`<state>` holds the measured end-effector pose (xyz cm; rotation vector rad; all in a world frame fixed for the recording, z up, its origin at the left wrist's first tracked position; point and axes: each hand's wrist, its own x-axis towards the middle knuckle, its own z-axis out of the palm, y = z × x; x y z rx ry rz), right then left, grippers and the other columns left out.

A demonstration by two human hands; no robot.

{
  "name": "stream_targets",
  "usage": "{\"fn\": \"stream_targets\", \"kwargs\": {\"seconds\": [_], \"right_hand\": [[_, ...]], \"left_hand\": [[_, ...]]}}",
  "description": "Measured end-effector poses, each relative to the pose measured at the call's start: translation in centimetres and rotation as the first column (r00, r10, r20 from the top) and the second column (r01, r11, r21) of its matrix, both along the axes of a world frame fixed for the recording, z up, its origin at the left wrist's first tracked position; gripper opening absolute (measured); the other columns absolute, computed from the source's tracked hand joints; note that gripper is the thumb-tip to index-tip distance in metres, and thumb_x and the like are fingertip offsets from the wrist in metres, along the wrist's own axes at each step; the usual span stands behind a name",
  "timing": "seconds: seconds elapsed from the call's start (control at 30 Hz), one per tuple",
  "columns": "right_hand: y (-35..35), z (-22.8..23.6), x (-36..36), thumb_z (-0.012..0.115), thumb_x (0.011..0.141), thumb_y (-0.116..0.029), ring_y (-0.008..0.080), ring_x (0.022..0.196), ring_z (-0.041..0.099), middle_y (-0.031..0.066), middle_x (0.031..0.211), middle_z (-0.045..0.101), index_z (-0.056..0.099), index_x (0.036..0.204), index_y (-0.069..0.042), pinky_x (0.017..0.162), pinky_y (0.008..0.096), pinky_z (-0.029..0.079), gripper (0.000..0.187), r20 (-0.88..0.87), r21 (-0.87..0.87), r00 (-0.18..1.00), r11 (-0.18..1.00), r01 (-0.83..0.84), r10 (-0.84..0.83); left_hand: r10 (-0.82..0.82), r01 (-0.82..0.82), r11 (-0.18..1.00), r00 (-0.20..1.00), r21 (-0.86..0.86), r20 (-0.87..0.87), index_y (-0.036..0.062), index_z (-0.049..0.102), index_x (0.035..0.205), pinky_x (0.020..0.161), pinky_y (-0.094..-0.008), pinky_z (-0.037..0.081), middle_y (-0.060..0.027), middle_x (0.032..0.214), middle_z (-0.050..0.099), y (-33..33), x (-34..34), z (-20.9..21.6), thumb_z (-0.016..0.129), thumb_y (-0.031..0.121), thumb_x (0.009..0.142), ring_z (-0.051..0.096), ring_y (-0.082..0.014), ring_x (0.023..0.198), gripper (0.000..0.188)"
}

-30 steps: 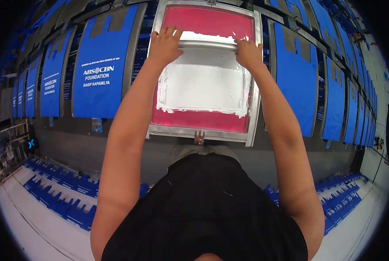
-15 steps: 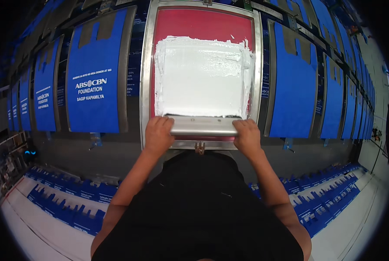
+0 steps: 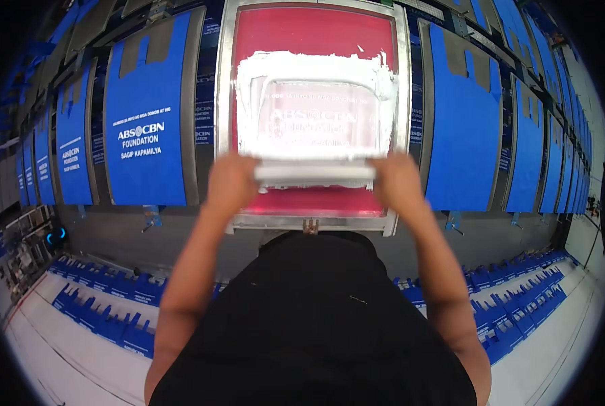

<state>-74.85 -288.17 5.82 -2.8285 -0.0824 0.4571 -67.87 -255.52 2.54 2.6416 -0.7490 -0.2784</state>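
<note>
Both of my hands grip a silvery squeegee (image 3: 316, 172) by its two ends, my left hand (image 3: 233, 183) at one end and my right hand (image 3: 398, 181) at the other. Motion blurs the fingers a little. The squeegee lies crosswise low on a screen printing frame (image 3: 402, 81) with a metal border and red mesh (image 3: 316, 27). Thick white ink (image 3: 275, 65) is heaped around the upper edge and sides. Within it, a thinly wiped, pinkish area lets faint lettering show through. Some white ink also sits just below the squeegee.
Blue bags with cut-out handles lie flat on grey boards to the left (image 3: 146, 115) and right (image 3: 463, 122), in rows running off both ways. Behind me, more blue bags (image 3: 106, 318) stand in rows over a pale floor (image 3: 72, 358). A metal hinge clip (image 3: 310, 226) sits at the frame's near edge.
The squeegee, in both hands, has moved from the frame's near end slightly farther up. The even white ink layer now has a wiped area with lettering visible through it.
</note>
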Motion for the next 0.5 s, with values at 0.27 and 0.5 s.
{"fn": "stream_targets", "kwargs": {"seconds": [0.27,0.5], "right_hand": [[-1.8,-6.3,5.6,0.067,0.062,-0.003,0.0314,0.081,0.063,0.0140,0.079,0.066,0.068,0.102,-0.010,0.098,0.0476,0.041,0.040,0.218,-0.069,0.976,0.998,-0.015,0.029],[-2.6,-2.4,12.3,0.060,0.069,-0.009,0.0331,0.086,0.066,0.0133,0.089,0.070,0.069,0.106,-0.015,0.075,0.0430,0.054,0.038,0.089,-0.128,0.996,0.992,-0.011,0.022]], "left_hand": [[0.044,-0.041,0.998,0.997,-0.043,0.068,0.0075,0.068,0.081,0.071,-0.0458,0.050,-0.0174,0.074,0.065,-3.2,7.3,-2.9,0.072,0.010,0.061,0.063,-0.0370,0.075,0.021],[0.066,-0.066,0.996,0.998,0.057,0.000,0.0132,0.071,0.090,0.072,-0.0439,0.052,-0.0155,0.084,0.069,-3.8,13.2,-0.7,0.075,0.033,0.074,0.067,-0.0342,0.081,0.026]]}}
